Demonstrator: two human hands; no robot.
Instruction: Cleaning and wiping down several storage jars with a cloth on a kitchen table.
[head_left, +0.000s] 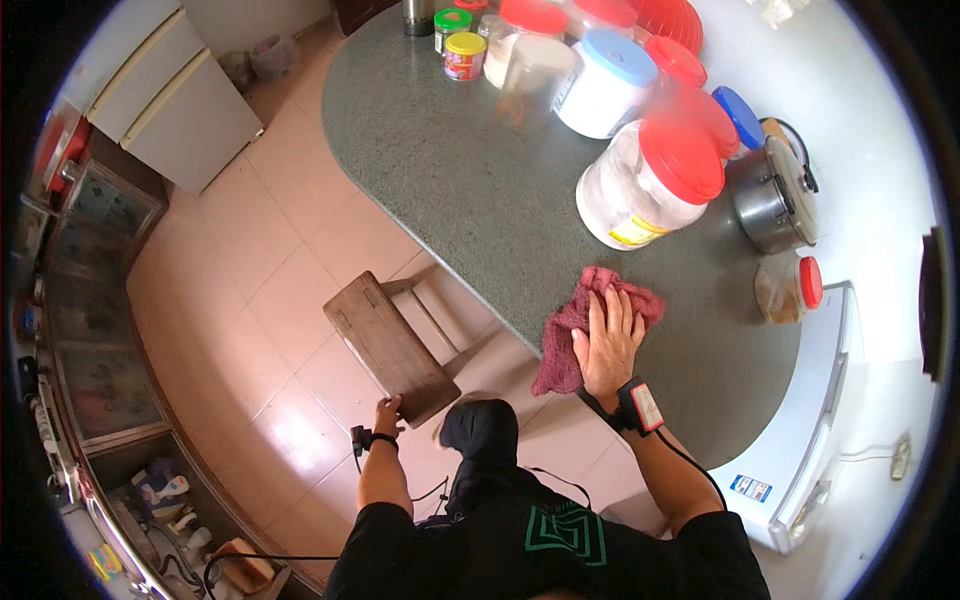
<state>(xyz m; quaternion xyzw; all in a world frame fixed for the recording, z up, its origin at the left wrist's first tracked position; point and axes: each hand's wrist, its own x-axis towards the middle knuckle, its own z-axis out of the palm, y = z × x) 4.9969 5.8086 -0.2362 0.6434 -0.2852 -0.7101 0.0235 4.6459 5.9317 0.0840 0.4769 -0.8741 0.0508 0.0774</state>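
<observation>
My right hand (609, 349) lies with spread fingers on a dark red cloth (564, 343), pressing it on the near edge of a grey speckled countertop (465, 176). Part of the cloth hangs over that edge. Low on the left, my left hand (390, 414) touches the near end of a wooden stool (390, 341) standing on the tiled floor; its fingers are partly hidden, so its grip is unclear. Beyond the cloth stands a large clear plastic jar with a red lid (681, 161), holding something white.
More lidded jars, a white tub with a blue lid (619, 58), a steel pot (772, 195) and a small red-lidded jar (784, 289) stand along the wall side. A white appliance (795, 435) adjoins the counter's right end. Glass-fronted cabinets (109, 390) line the left.
</observation>
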